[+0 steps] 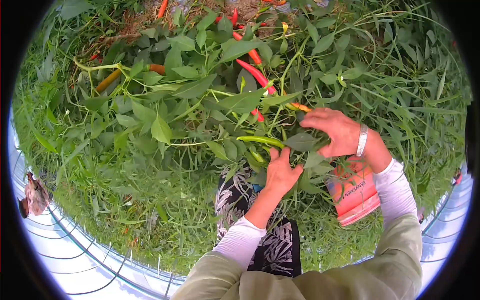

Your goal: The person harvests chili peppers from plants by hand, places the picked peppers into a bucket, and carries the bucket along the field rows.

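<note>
My left hand (282,174) reaches into a chili plant, its fingers apart at the stem end of a long green chili (260,140). My right hand (336,131), with a silver bracelet (362,140) at the wrist, is spread over the leaves, thumb and fingers apart. Its fingertips lie close to an orange chili (301,107). Between both hands is a dark green leaf (301,142). Further up hang a large red chili (256,76) and another red chili (253,51). A short red chili (257,115) shows lower among the leaves.
A red container (354,192) with printed lettering stands in the grass beside my right forearm. Brownish chilies (108,80) lie among leaves at the upper left. Bare soil (145,22) shows at the top. Other people (36,194) are at the far left and right edges.
</note>
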{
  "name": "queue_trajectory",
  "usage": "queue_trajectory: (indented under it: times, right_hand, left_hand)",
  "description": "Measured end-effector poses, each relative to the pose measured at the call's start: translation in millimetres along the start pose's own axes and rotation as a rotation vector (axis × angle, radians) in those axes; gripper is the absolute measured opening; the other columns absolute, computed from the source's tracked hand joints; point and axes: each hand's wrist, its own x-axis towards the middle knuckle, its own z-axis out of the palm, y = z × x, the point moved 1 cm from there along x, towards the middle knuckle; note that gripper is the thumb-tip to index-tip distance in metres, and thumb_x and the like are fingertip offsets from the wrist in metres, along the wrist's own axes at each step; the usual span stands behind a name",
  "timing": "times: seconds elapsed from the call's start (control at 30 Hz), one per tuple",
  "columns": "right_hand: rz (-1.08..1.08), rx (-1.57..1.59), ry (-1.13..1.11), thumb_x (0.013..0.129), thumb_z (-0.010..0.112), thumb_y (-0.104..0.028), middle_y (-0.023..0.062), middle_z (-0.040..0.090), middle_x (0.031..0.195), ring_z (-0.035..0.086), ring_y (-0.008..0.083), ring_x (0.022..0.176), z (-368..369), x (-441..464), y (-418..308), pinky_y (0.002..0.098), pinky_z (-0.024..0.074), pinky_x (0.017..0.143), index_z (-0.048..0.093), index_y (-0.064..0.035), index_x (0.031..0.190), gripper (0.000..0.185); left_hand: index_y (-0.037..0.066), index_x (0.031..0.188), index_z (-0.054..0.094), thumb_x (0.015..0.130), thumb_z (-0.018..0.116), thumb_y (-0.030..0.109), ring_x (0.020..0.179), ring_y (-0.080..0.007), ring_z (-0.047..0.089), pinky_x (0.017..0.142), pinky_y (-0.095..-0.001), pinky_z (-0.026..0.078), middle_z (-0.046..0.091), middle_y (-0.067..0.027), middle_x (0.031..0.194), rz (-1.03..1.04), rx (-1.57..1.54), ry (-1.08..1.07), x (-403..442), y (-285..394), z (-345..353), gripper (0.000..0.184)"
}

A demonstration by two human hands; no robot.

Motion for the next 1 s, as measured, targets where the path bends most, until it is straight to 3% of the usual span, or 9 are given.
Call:
queue_trajectory:
  times: [0.17, 0.27, 0.37, 0.5, 0.6, 0.67, 0.8, 0.87, 1.0]
  right_hand:
    - [0.173, 0.1, 0.502, 0.07, 0.063, -0.01, 0.016, 0.062, 0.085, 0.06, 0.0345, 0.081, -37, 98, -15, 0.0401, 0.0483, 0.071, 0.057, 0.0015, 0.099, 0.032]
    - [0.467, -0.323, 0.181, 0.07, 0.064, -0.01, 0.0177, 0.062, 0.085, 0.059, 0.0352, 0.079, 8, 156, -1, 0.0405, 0.0478, 0.071, 0.057, -0.0009, 0.097, 0.029]
    - [0.391, -0.272, 0.404, 0.068, 0.065, -0.01, 0.0176, 0.061, 0.084, 0.058, 0.0361, 0.08, 20, 146, 8, 0.0421, 0.0471, 0.071, 0.055, -0.0023, 0.098, 0.033]
    - [0.162, 0.727, 0.87, 0.066, 0.06, -0.006, 0.0113, 0.056, 0.071, 0.056, 0.0226, 0.066, 26, 90, 3, 0.0312, 0.0447, 0.063, 0.054, -0.0015, 0.084, 0.02]
    - [0.252, 0.744, 0.745, 0.067, 0.062, -0.007, 0.0093, 0.055, 0.069, 0.055, 0.0182, 0.064, 56, 53, -23, 0.0297, 0.0432, 0.061, 0.052, -0.0032, 0.083, 0.019]
    - [0.255, 0.593, 0.642, 0.067, 0.064, -0.006, 0.0077, 0.054, 0.068, 0.056, 0.0194, 0.063, 81, 39, -63, 0.0281, 0.0423, 0.057, 0.051, -0.0047, 0.082, 0.019]
    - [-0.118, 0.501, 0.577, 0.067, 0.065, -0.007, 0.0067, 0.05, 0.069, 0.056, 0.0257, 0.064, 113, 29, -132, 0.0326, 0.0417, 0.055, 0.052, -0.0083, 0.082, 0.021]
    - [0.129, 0.277, 0.599, 0.066, 0.064, -0.006, 0.0095, 0.052, 0.077, 0.055, 0.0295, 0.072, 91, 36, -117, 0.0398, 0.0441, 0.067, 0.052, -0.0062, 0.086, 0.023]
    - [0.338, -0.061, 0.755, 0.063, 0.068, -0.006, 0.0152, 0.056, 0.082, 0.056, 0.0352, 0.077, 76, 91, -51, 0.0413, 0.0459, 0.07, 0.054, 0.0005, 0.099, 0.039]
  left_hand:
    - [-0.002, 0.12, 0.041, 0.066, 0.067, 0.018, 0.085, -0.0439, 0.055, 0.076, -0.0437, 0.048, 0.039, -0.028, 0.11, 0.102, 0.039, 0.093, -1, 6, 3, 0.063]
    - [-0.002, 0.119, 0.041, 0.066, 0.068, 0.017, 0.085, -0.0442, 0.055, 0.075, -0.0439, 0.048, 0.039, -0.0276, 0.109, 0.088, 0.032, 0.076, 0, 8, 6, 0.062]
    - [-0.006, 0.117, 0.041, 0.066, 0.067, 0.02, 0.09, -0.0434, 0.053, 0.079, -0.0433, 0.046, 0.041, -0.0277, 0.105, 0.021, -0.006, 0.015, -3, 15, 0, 0.063]
    - [0.0, 0.118, 0.041, 0.065, 0.069, 0.017, 0.087, -0.0443, 0.054, 0.076, -0.0449, 0.047, 0.04, -0.0272, 0.108, 0.084, 0.031, 0.091, -4, 13, 7, 0.061]
    - [0.0, 0.118, 0.042, 0.069, 0.067, 0.018, 0.088, -0.0418, 0.055, 0.08, -0.0421, 0.046, 0.041, -0.0245, 0.11, 0.03, 0.065, 0.051, -4, 11, 12, 0.057]
    - [0.001, 0.117, 0.043, 0.064, 0.073, 0.017, 0.086, -0.0398, 0.054, 0.075, -0.0436, 0.047, 0.044, -0.021, 0.107, 0.424, -0.082, 0.218, -5, -6, 29, 0.063]
    - [0.005, 0.11, 0.052, 0.065, 0.071, 0.035, 0.087, -0.0321, 0.053, 0.076, -0.0405, 0.044, 0.047, -0.0179, 0.1, 0.041, 0.186, 0.15, -8, 13, 22, 0.058]
    - [0.005, 0.115, 0.049, 0.068, 0.07, 0.036, 0.087, -0.0338, 0.053, 0.08, -0.0413, 0.043, 0.049, -0.0185, 0.102, 0.167, 0.37, 0.172, -19, 18, 10, 0.06]
    - [0.007, 0.109, 0.054, 0.077, 0.061, 0.03, 0.107, -0.0279, 0.051, 0.09, -0.0372, 0.041, 0.057, -0.0111, 0.111, 0.304, -0.33, 0.018, -15, 4, 31, 0.04]
